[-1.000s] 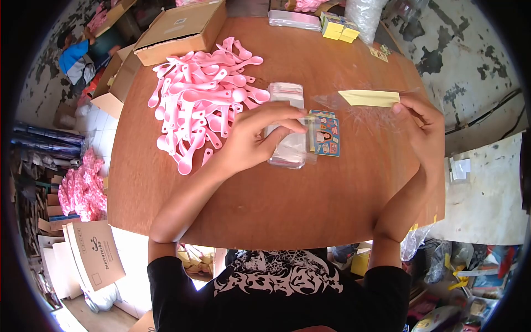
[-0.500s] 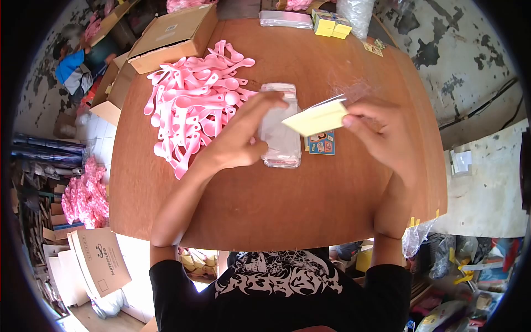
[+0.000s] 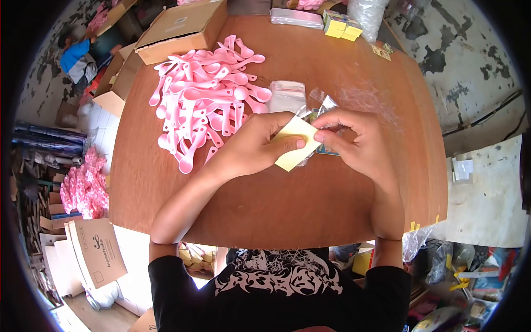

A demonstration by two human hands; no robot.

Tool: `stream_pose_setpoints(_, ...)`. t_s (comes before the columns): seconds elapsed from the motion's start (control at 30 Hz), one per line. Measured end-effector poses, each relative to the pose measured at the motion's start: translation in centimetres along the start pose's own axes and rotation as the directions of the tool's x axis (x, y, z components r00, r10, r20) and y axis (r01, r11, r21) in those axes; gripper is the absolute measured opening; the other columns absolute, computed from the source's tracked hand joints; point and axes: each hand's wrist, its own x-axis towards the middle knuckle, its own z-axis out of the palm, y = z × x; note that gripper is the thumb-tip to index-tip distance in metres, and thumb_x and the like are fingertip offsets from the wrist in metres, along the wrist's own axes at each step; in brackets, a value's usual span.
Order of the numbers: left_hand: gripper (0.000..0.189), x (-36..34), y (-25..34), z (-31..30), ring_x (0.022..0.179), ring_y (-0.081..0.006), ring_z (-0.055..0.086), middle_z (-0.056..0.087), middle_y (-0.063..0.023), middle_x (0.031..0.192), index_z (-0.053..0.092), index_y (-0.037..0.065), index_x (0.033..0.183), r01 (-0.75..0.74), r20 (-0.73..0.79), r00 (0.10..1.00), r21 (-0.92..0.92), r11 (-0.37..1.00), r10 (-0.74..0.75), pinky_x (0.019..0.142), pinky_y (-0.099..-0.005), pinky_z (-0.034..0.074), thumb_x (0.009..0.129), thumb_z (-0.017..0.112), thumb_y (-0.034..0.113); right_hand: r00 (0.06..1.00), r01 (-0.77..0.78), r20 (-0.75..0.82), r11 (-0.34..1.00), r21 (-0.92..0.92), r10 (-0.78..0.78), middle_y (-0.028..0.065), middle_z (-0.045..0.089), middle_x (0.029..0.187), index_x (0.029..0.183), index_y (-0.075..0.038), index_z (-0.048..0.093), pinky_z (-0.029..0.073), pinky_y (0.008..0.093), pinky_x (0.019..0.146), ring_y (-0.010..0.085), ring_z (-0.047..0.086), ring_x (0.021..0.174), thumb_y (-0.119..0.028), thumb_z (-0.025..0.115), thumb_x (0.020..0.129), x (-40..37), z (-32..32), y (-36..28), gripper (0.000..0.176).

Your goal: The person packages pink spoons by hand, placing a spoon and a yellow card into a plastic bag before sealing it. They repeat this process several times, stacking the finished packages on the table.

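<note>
A pale yellow card (image 3: pixel 293 152) is in my left hand (image 3: pixel 251 145), the thumb pressed flat on its face and the fingers behind. Crinkled clear plastic (image 3: pixel 327 104) shows around and behind the card. At the card's right corner, my right hand (image 3: pixel 357 138) has thumb and fingertips pinched together on this plastic; the exact grip is partly hidden. Under the hands lies a blue printed card (image 3: pixel 326 150), mostly covered. A stack of clear plastic bags (image 3: pixel 286 94) lies just beyond my left hand. To the left spreads a heap of pink plastic spoons (image 3: pixel 204 94).
A cardboard box (image 3: pixel 180 30) stands at the table's back left. Along the back are a pack of clear bags (image 3: pixel 297 18), yellow card stacks (image 3: pixel 343 26) and a plastic roll (image 3: pixel 368 19). Loose clear film (image 3: pixel 370 99) lies to the right. Another person (image 3: pixel 77 58) is far left.
The yellow card has come left and down from my right hand into my left hand's grip. My left hand, earlier open over the bag stack, has closed on it; both hands now meet.
</note>
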Motion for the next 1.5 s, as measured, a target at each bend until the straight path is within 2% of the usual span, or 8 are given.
stream_pose_setpoints(0.63, 0.03, 0.1, -0.1, 0.0, 0.083, -0.0087, 0.065, 0.072, -0.0088, 0.092, 0.064, 0.001, 0.12, -0.081, -0.01, 0.996, 0.252, 0.964, 0.086, 0.073, -0.0265, 0.052, 0.091, 0.066, 0.009, 0.976, 0.014, 0.217, 1.0, -0.014, -0.011, 0.0101, 0.069, 0.087, 0.1, 0.0, 0.07, 0.052, 0.0278, 0.066, 0.0158, 0.066, 0.076, -0.008, 0.066, 0.09, 0.2, 0.0, 1.2, 0.014)
stream_pose_setpoints(0.8, 0.033, 0.0, 0.8, 0.3, 0.082, -0.0187, 0.07, 0.071, -0.0151, 0.093, 0.063, 0.001, 0.119, -0.105, -0.036, 0.991, 0.399, 0.911, 0.13, 0.073, -0.0308, 0.053, 0.088, 0.068, 0.009, 0.93, -0.242, 0.329, 0.946, 0.213, 0.164, 0.0095, 0.069, 0.092, 0.108, 0.001, 0.068, 0.05, 0.0279, 0.067, 0.0136, 0.064, 0.081, -0.009, 0.064, 0.092, 0.1, -0.3, 1.9, 0.019)
stream_pose_setpoints(0.9, 0.034, 0.1, -0.5, 0.6, 0.086, -0.0248, 0.071, 0.071, -0.0169, 0.095, 0.063, 0.0, 0.119, -0.199, -0.033, 0.972, 0.415, 0.888, 0.233, 0.075, -0.0349, 0.054, 0.087, 0.069, 0.01, 0.911, -0.067, 0.412, 0.995, 0.073, 0.031, 0.0088, 0.068, 0.098, 0.111, 0.0, 0.068, 0.05, 0.0285, 0.069, 0.0138, 0.063, 0.086, -0.009, 0.063, 0.093, 0.4, -0.4, 2.4, 0.02)
stream_pose_setpoints(1.13, 0.047, -0.2, 0.4, -1.0, 0.093, -0.0319, 0.07, 0.069, -0.0196, 0.101, 0.054, 0.0, 0.128, -0.208, 0.008, 0.975, 0.393, 0.896, 0.223, 0.078, -0.0382, 0.054, 0.085, 0.071, 0.009, 0.924, -0.103, 0.382, 0.967, 0.232, 0.007, 0.0071, 0.067, 0.102, 0.113, -0.002, 0.067, 0.05, 0.0265, 0.075, 0.0121, 0.062, 0.09, -0.009, 0.062, 0.093, 2.5, -1.0, 2.8, 0.021)
stream_pose_setpoints(1.23, 0.05, -0.5, 0.9, -2.4, 0.093, -0.0344, 0.068, 0.067, -0.0219, 0.103, 0.052, -0.001, 0.128, -0.059, -0.007, 0.997, 0.557, 0.828, 0.076, 0.082, -0.0397, 0.052, 0.082, 0.069, 0.004, 0.947, -0.295, 0.258, 0.843, 0.451, 0.194, 0.0075, 0.068, 0.1, 0.107, -0.002, 0.068, 0.051, 0.026, 0.076, 0.0114, 0.062, 0.088, -0.01, 0.063, 0.093, 7.2, -1.3, 5.2, 0.017)
stream_pose_setpoints(1.3, 0.05, -1.0, 1.3, -2.7, 0.092, -0.0343, 0.068, 0.067, -0.0215, 0.102, 0.052, -0.001, 0.129, -0.076, 0.049, 0.997, 0.61, 0.789, 0.058, 0.081, -0.0403, 0.052, 0.082, 0.069, 0.005, 0.997, -0.039, 0.073, 0.998, 0.054, 0.035, 0.0034, 0.067, 0.092, 0.105, -0.001, 0.066, 0.05, 0.0267, 0.075, 0.0091, 0.061, 0.084, -0.013, 0.064, 0.093, 10.6, 0.9, 9.6, 0.017)
stream_pose_setpoints(1.37, 0.051, -1.5, 0.8, -2.4, 0.09, -0.0345, 0.066, 0.066, -0.0209, 0.102, 0.051, 0.001, 0.13, -0.189, 0.172, 0.979, 0.607, 0.772, 0.104, 0.081, -0.0421, 0.051, 0.083, 0.068, 0.006, 0.978, 0.007, 0.21, 0.998, -0.059, 0.006, 0.0037, 0.069, 0.087, 0.097, 0.0, 0.067, 0.051, 0.0284, 0.073, 0.011, 0.063, 0.08, -0.011, 0.066, 0.088, 13.0, 3.7, 11.5, 0.014)
stream_pose_setpoints(1.5, 0.051, -1.8, 1.9, -1.8, 0.093, -0.0332, 0.065, 0.065, -0.0203, 0.108, 0.051, 0.001, 0.132, -0.106, 0.215, 0.976, 0.59, 0.801, -0.03, 0.082, -0.0418, 0.05, 0.084, 0.068, 0.007, 0.959, 0.219, 0.245, 0.927, -0.305, -0.146, 0.0168, 0.067, 0.075, 0.08, -0.003, 0.069, 0.052, 0.0398, 0.061, 0.0303, 0.067, 0.066, -0.007, 0.062, 0.073, 16.2, 8.4, 12.6, 0.011)
